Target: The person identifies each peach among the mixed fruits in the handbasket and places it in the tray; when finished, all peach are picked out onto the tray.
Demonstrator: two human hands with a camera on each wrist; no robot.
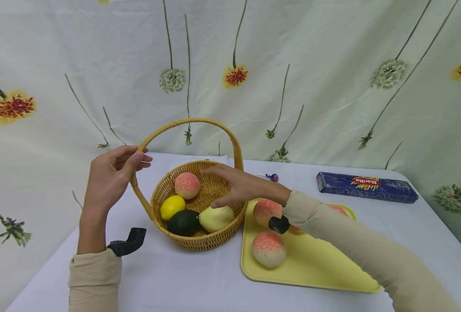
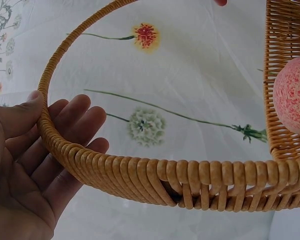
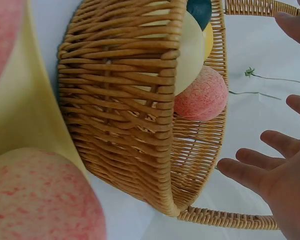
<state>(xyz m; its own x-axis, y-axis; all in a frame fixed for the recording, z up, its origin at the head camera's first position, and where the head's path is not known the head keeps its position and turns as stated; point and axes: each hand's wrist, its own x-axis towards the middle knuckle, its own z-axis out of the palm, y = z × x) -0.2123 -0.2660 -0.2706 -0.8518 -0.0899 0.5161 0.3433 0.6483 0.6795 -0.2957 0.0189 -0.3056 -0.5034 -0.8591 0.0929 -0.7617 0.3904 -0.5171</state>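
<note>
A wicker basket (image 1: 199, 242) with a tall arched handle (image 1: 199, 120) stands on the table. My left hand (image 1: 111, 175) holds the handle's left side between thumb and fingers, seen close up in the left wrist view. Inside the basket lie a peach (image 1: 187, 185), a lemon (image 1: 173, 208), a dark green avocado (image 1: 184, 222) and a pale yellow pear (image 1: 216, 218). Over the basket's right part, my right hand (image 1: 240, 184) has its fingers spread and holds nothing. In the right wrist view those fingers (image 3: 240, 172) are apart from the fruit.
Right of the basket is a yellow tray (image 1: 320, 264) bearing several peaches, one peach (image 1: 269, 249) at its left side. My right forearm crosses above it. Farther back lie a lollipop (image 1: 273, 177) and a blue Barilla box (image 1: 367, 187). A flowered cloth (image 1: 324, 108) hangs behind the table.
</note>
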